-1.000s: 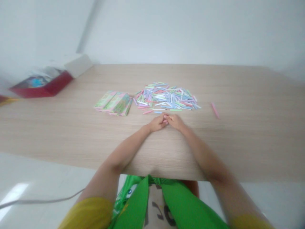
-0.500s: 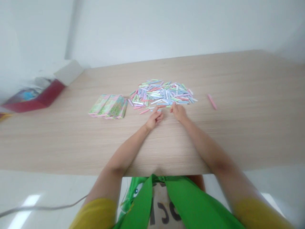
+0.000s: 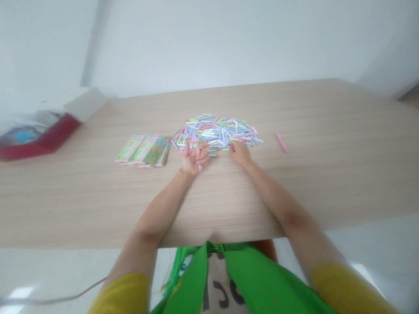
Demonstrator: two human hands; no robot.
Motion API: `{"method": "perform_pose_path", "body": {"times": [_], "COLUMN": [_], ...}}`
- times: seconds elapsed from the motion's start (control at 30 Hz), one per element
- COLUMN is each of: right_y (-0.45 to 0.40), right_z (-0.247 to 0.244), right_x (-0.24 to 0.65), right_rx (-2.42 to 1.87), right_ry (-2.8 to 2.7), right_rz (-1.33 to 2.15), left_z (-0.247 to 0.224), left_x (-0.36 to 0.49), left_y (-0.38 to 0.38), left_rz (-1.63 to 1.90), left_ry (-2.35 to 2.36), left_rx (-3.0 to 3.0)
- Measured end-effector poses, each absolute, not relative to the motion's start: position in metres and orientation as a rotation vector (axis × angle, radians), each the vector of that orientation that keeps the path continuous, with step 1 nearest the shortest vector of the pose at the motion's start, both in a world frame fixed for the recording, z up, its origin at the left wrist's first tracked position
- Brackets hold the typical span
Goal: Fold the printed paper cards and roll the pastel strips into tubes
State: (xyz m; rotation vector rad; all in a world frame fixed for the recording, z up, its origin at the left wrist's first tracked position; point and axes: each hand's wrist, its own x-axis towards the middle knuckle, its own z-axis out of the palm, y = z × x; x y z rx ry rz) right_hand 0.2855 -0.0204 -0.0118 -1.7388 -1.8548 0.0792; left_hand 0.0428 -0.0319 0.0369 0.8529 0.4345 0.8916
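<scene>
L hand (image 3: 194, 159) is curling palm-up and R hand (image 3: 239, 153) is bunching its fingertips, grip unclear on both, at the near edge of the pastel paper strip pile (image 3: 218, 132), whose long axis is running left-right.

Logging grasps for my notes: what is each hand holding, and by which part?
Left hand: a pink stick, seemingly, gripped in its fingers. Right hand: cannot be told.
</scene>
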Motion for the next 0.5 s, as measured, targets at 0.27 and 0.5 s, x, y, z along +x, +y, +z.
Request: {"method": "perform_pose_path", "body": {"times": [0.27, 0.5], "right_y": [0.004, 0.017], "right_z": [0.014, 0.018], "right_x": [0.258, 0.257], "right_rx": [-1.791, -1.763], "right_ry": [-2.344, -2.497], "right_rz": [-0.063, -0.074], "left_z": [0.007, 0.004], "left_x": [0.044, 0.053], "left_y": [-0.010, -0.022], "left_rz": [1.009, 0.886], "left_ry": [0.480, 0.550], "left_rx": [0.924, 1.107]}}
